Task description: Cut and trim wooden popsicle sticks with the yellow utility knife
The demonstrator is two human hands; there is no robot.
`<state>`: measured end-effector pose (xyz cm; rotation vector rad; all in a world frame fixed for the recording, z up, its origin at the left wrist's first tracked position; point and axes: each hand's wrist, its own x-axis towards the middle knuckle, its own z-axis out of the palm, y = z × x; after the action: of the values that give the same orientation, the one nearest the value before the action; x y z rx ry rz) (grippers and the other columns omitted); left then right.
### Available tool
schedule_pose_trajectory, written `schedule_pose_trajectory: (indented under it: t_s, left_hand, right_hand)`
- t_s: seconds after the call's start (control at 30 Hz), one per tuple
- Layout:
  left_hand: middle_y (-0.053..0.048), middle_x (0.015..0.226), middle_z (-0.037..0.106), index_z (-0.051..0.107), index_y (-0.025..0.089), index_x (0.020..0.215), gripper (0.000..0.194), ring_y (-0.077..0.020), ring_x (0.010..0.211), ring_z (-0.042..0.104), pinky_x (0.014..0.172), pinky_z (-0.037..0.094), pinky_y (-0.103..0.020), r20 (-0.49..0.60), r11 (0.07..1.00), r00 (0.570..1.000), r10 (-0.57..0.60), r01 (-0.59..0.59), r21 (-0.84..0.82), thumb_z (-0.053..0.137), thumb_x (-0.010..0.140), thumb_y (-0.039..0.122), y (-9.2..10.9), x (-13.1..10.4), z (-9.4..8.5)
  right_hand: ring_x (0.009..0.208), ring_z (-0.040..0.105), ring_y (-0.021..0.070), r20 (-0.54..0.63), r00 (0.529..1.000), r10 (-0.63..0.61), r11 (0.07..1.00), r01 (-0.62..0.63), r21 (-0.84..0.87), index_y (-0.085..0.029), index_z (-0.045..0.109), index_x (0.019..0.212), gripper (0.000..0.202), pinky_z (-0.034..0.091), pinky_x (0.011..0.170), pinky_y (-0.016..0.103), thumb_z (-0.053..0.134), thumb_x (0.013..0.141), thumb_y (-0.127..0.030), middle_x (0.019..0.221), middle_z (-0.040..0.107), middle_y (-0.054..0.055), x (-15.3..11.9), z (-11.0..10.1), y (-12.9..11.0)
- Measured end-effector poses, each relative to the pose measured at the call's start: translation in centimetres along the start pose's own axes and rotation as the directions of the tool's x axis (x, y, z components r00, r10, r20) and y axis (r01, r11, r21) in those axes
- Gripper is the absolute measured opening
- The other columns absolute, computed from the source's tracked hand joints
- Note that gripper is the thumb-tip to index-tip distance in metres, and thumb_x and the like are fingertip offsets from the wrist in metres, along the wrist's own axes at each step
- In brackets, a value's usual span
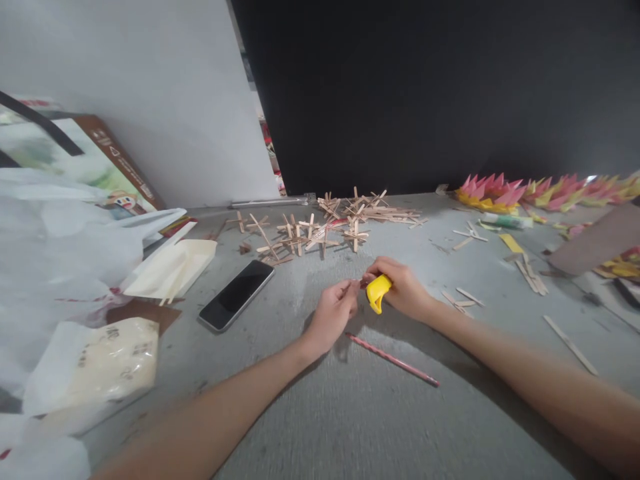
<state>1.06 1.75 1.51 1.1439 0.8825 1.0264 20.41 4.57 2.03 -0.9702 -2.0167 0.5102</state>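
Right hand (pixel 403 288) grips yellow tool (pixel 377 292) mid-worktop; left hand (pixel 334 313) pinches a small stick end at it, hard to tell. Keep both steady, close together. Pencil (pixel 393 360) just nearer, phone (pixel 237 295) left, stick crosses (pixel 325 227) toward back edge.

One camera only, worn on the person's head, looking forward and down over both forearms onto the grey worktop (pixel 320 413). It sits close above the hands, facing a black wall panel (pixel 440 93) beyond.
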Motion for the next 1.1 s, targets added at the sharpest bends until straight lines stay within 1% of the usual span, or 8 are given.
schedule_pose_trajectory:
  t_s: [0.1,0.23,0.47,0.57,0.77,0.87,1.0,1.1]
  left_hand:
    - [0.006,0.061,0.046,0.069,0.016,0.093,0.043,-0.0068,0.049,0.033,0.048,0.022,-0.022,-0.121,0.998,0.991,0.047,-0.051,-0.024,0.079,0.082,0.056,0.3,0.2,-0.1]
    - [0.005,0.062,0.051,0.073,0.016,0.099,0.040,-0.0088,0.051,0.041,0.050,0.029,-0.022,-0.117,0.994,0.989,0.095,-0.087,0.068,0.078,0.085,0.053,0.0,0.2,-0.2]
    - [-0.008,0.103,0.070,0.074,0.018,0.103,0.033,-0.0200,0.093,0.066,0.081,0.050,-0.027,-0.123,0.966,0.963,0.239,-0.222,0.134,0.075,0.090,0.048,0.0,-0.2,-0.1]
    - [-0.007,0.096,0.070,0.069,0.018,0.096,0.032,-0.0206,0.090,0.068,0.082,0.053,-0.029,-0.173,0.968,0.956,0.238,-0.219,0.126,0.072,0.092,0.049,0.1,-0.2,0.0]
    - [-0.004,0.087,0.071,0.054,0.020,0.095,0.033,-0.0160,0.067,0.067,0.071,0.054,-0.030,-0.083,0.982,0.985,0.152,-0.141,0.124,0.056,0.101,0.053,0.1,-0.3,0.1]
    - [0.000,0.082,0.067,0.051,0.021,0.096,0.030,-0.0129,0.063,0.063,0.066,0.051,-0.026,-0.057,0.977,0.987,0.153,-0.142,0.160,0.059,0.100,0.049,0.1,-0.3,0.0]
    - [0.001,0.080,0.063,0.057,0.019,0.116,0.029,-0.0127,0.065,0.057,0.066,0.046,-0.025,-0.022,0.967,0.990,0.137,-0.129,0.220,0.062,0.098,0.041,-0.2,-0.1,-0.2]
    - [0.003,0.076,0.062,0.054,0.019,0.133,0.038,-0.0145,0.070,0.058,0.071,0.045,-0.026,0.003,0.941,0.989,0.150,-0.144,0.306,0.060,0.099,0.035,-0.4,-0.3,-0.3]
  right_hand:
    - [0.070,0.060,0.0171,-0.051,0.990,0.133,0.990,-0.130,0.054,-0.020,0.064,0.086,0.019,0.044,0.067,0.027,0.059,0.098,-0.034,0.077,0.068,0.003,-0.2,0.5,-0.5]
    - [0.069,0.059,0.0167,-0.082,0.980,0.180,0.980,-0.172,0.097,-0.021,0.062,0.087,0.019,0.042,0.064,0.026,0.056,0.099,-0.035,0.077,0.066,0.002,-0.8,1.3,-1.4]
    - [0.069,0.057,0.0162,-0.016,0.997,0.074,0.997,-0.073,0.017,-0.022,0.061,0.089,0.026,0.043,0.065,0.028,0.048,0.107,-0.036,0.080,0.063,0.003,-1.1,1.9,-1.6]
    - [0.081,0.062,0.0183,0.001,1.000,-0.019,1.000,0.019,-0.017,-0.022,0.064,0.099,0.022,0.049,0.073,0.030,0.047,0.107,-0.033,0.094,0.064,0.008,-1.1,1.6,-1.6]
    - [0.107,0.062,0.0255,-0.401,0.908,-0.124,0.990,0.089,-0.106,-0.022,0.067,0.105,0.028,0.052,0.093,0.043,0.043,0.108,-0.035,0.111,0.061,0.012,-1.6,0.9,-2.1]
    - [0.091,0.062,0.0236,-0.428,0.899,-0.095,0.995,0.081,-0.050,-0.022,0.069,0.107,0.045,0.053,0.079,0.040,0.034,0.108,-0.050,0.098,0.060,0.009,-2.3,0.8,-1.9]
    - [0.050,0.046,0.0156,-0.296,0.951,0.093,0.995,-0.080,0.057,-0.023,0.067,0.121,0.056,0.039,0.051,0.029,0.024,0.109,-0.056,0.060,0.047,-0.003,-3.2,0.9,-1.3]
    - [0.055,0.053,0.0156,-0.342,0.931,0.126,0.990,-0.142,-0.021,-0.025,0.066,0.128,0.041,0.044,0.058,0.029,0.038,0.109,-0.049,0.069,0.059,-0.001,-2.9,0.9,-0.8]
